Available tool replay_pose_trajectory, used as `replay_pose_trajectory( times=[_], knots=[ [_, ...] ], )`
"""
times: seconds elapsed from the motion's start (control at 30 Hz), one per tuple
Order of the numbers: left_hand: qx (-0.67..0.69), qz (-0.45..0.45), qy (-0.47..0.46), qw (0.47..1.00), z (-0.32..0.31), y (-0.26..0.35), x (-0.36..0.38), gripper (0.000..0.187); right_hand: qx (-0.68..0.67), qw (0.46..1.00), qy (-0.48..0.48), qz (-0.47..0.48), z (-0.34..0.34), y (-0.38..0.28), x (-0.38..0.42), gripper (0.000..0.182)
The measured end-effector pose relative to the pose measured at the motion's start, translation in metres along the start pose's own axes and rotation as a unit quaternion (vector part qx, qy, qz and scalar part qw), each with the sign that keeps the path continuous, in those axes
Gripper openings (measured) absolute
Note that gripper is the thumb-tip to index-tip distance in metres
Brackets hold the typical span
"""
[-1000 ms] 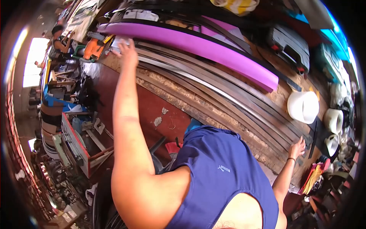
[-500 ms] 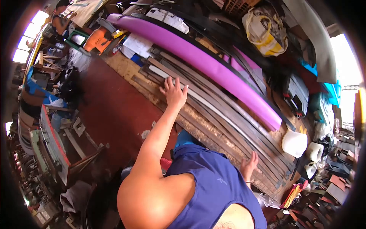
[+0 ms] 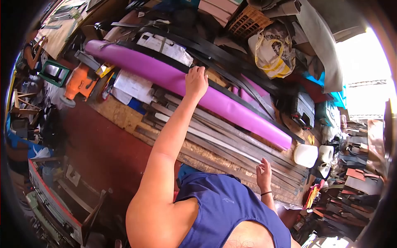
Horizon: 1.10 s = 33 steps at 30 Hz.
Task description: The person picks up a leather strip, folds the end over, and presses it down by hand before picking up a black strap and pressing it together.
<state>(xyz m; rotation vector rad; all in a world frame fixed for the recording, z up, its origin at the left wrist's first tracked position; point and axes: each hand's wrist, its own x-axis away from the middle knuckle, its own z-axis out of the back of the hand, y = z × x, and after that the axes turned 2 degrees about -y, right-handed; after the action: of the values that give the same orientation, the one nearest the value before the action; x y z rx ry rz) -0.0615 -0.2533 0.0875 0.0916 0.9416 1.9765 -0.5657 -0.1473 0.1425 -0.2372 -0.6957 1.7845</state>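
Observation:
My left hand (image 3: 197, 84) reaches across the bench to the far edge of a long purple roll (image 3: 140, 66). Its fingers curl over a black strip (image 3: 173, 63) that runs along the roll, and the fingertips are partly hidden. Near the front right of the bench, my right hand (image 3: 264, 175) hovers by the ends of several long brown strips (image 3: 231, 136). Its fingers are loosely bent and apart, with nothing visible in them. Among the brown strips lies one pale, whitish strip (image 3: 206, 136).
An orange tool (image 3: 78, 82) stands by papers (image 3: 132, 87) at the bench's left. Beyond the roll are a white-and-yellow bag (image 3: 273, 53) and a black case (image 3: 304, 109). A white container (image 3: 305, 156) sits at the right end. Another person (image 3: 31, 53) is at far left.
My left hand has left the pale strip and moved away from me to the black strip by the purple roll. My right hand has risen slightly, its fingers more bent. The view has shifted.

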Motion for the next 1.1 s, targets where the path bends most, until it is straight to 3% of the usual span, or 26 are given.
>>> replay_pose_trajectory(
  times=[0.17, 0.2, 0.23, 0.33, 0.43, 0.53, 0.63, 0.83, 0.9, 0.97, 1.03, 1.1],
  knots=[
    [0.147, 0.084, -0.009, 0.986, -0.051, -0.039, -0.075, 0.037, 0.013, 0.999, 0.005, 0.05, -0.004, -0.019, -0.039, 0.05],
    [0.149, 0.096, 0.037, 0.983, -0.051, -0.037, -0.083, 0.048, 0.003, 0.999, 0.0, 0.043, -0.005, -0.023, -0.046, 0.05],
    [0.091, 0.054, 0.097, 0.99, -0.052, -0.038, -0.092, 0.053, -0.008, 0.999, -0.005, 0.033, -0.006, -0.029, -0.053, 0.05],
    [-0.047, 0.013, 0.09, 0.995, -0.029, -0.033, -0.12, 0.06, 0.001, 0.999, -0.018, 0.034, -0.004, -0.046, -0.076, 0.049],
    [-0.171, -0.045, 0.042, 0.983, -0.032, -0.054, -0.139, 0.057, -0.004, 1.0, -0.015, 0.018, -0.006, -0.048, -0.095, 0.049],
    [-0.218, -0.037, -0.036, 0.975, -0.028, -0.056, -0.144, 0.05, -0.001, 0.999, -0.02, 0.031, -0.007, -0.057, -0.116, 0.048],
    [-0.229, -0.073, -0.05, 0.969, -0.021, -0.058, -0.15, 0.046, -0.001, 0.997, -0.039, 0.068, -0.015, -0.065, -0.149, 0.048],
    [-0.031, -0.145, -0.142, 0.979, 0.027, -0.046, -0.183, 0.037, 0.014, 0.977, -0.066, 0.205, -0.031, -0.138, -0.277, 0.046],
    [0.066, -0.193, -0.114, 0.972, 0.046, -0.027, -0.191, 0.034, 0.039, 0.962, -0.011, 0.269, -0.039, -0.18, -0.322, 0.059],
    [0.125, -0.247, -0.113, 0.954, 0.072, 0.008, -0.192, 0.034, 0.003, 0.924, 0.108, 0.367, -0.05, -0.234, -0.362, 0.076],
    [0.128, -0.29, -0.131, 0.939, 0.092, 0.034, -0.193, 0.037, -0.004, 0.921, 0.152, 0.359, -0.054, -0.272, -0.392, 0.085],
    [0.117, -0.325, -0.125, 0.93, 0.108, 0.053, -0.19, 0.043, -0.002, 0.931, 0.075, 0.358, -0.064, -0.268, -0.422, 0.076]
  ],
)
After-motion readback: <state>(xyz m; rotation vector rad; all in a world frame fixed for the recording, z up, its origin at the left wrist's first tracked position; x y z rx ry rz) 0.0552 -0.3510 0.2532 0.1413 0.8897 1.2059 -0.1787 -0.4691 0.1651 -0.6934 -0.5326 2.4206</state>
